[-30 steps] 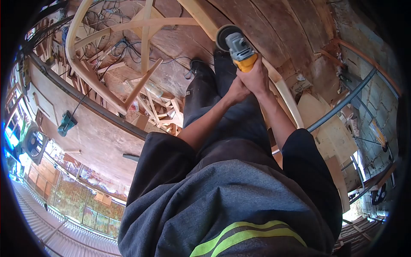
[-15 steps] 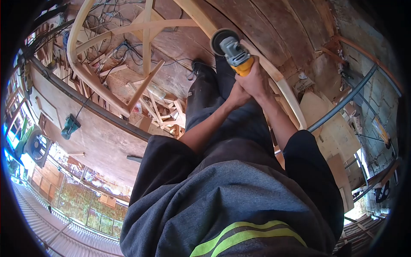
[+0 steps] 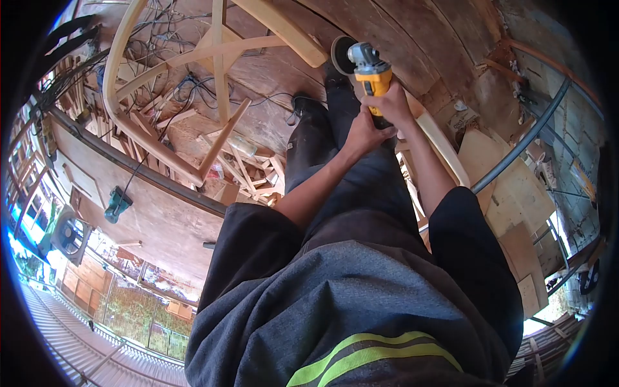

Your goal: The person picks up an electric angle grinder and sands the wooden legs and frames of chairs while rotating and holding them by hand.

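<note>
A yellow and grey angle grinder [image 3: 376,79] with a round dark disc [image 3: 343,55] is held in front of my legs. My right hand [image 3: 391,105] wraps round its yellow body. Lower down, my left hand [image 3: 369,135] is closed round the dark rear end of the grinder. The disc stands close to the end of a curved wooden piece [image 3: 290,35]; whether they touch I cannot tell. Another pale curved wooden piece [image 3: 443,145] runs beside my right forearm.
A curved wooden frame [image 3: 113,71] stands at the left over cables and wood scraps [image 3: 258,174]. A green power tool [image 3: 117,205] lies on the board at the left. A grey curved pipe [image 3: 525,138] crosses the right side, above flat wooden sheets [image 3: 516,193].
The grinder has shifted right and turned, showing more of its yellow body, and its disc is now tilted edge-on. My left hand has moved down to the grinder's rear.
</note>
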`<control>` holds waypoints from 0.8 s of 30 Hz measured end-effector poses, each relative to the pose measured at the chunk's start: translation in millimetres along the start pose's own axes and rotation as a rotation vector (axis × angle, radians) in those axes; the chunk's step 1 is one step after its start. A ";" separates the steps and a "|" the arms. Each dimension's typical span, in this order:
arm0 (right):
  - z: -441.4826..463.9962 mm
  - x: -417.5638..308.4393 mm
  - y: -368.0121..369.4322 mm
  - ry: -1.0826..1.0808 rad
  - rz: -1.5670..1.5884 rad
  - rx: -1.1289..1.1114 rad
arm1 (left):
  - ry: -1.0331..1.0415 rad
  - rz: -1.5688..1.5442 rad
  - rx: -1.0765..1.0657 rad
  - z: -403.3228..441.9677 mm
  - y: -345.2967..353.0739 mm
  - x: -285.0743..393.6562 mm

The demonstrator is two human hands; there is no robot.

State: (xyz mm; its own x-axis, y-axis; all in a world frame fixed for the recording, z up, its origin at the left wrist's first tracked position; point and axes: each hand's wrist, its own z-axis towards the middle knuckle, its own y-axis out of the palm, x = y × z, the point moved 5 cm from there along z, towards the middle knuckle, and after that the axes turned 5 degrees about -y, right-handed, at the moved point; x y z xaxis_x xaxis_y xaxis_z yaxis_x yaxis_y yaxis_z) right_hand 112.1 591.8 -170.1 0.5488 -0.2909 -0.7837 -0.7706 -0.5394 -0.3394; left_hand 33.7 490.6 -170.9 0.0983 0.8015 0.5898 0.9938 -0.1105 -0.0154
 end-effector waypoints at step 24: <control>13.2 -37.8 -2.6 0.080 0.030 -0.271 | 0.180 -0.413 0.007 -19.8 2.4 10.1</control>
State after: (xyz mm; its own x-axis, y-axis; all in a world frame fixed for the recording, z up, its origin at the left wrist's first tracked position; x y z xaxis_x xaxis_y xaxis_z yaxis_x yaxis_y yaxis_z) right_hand 89.1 614.7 -146.4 0.5592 -0.3652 -0.7442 -0.6780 -0.7180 -0.1572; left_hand 36.1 486.8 -149.0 -0.3168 0.6628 0.6785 0.9481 0.2016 0.2458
